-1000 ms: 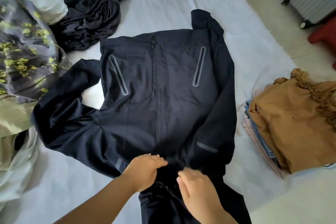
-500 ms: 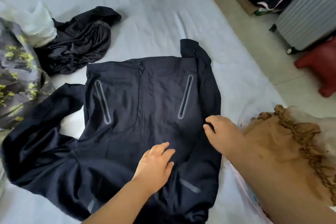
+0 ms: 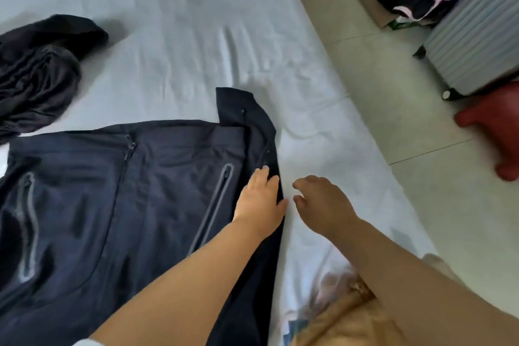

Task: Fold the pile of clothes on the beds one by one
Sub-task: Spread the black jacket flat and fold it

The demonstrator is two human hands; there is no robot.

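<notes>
A: Start big. What's under the hands?

B: The bed [image 3: 179, 8], its pale sheet creased just beyond the fingertips. On it lies the dark navy jacket [image 3: 157, 177], front up and spread flat, running from under the left hand [image 3: 259, 199] away to that hand's left. It has 2 grey-trimmed zip pockets, and its sleeve [image 3: 247, 112] lies along the right edge, the cuff pointing away just past the left hand.

A: And the hands themselves?

B: The left hand lies flat on the jacket's right edge, fingers straight, pressing rather than gripping. The right hand [image 3: 323, 205] hovers over bare sheet just right of that edge, fingers loosely curled, holding nothing.

A: How will the jacket handle?

B: I'd judge it light, thin and a bit slick, shell-type fabric. It should crease easily but may slide on the sheet, so 1 hand pinning while the other lifts makes sense. The sleeve seam beside the left hand looks the sensible place to pinch for folding the sleeve inward.

A: Anything smaller nearby?

B: A crumpled black garment [image 3: 39, 76] well off to the left hand's far left, and a tan ruffled garment [image 3: 345, 320] under the right forearm, on what looks like a stack, too blurred to detail.
</notes>
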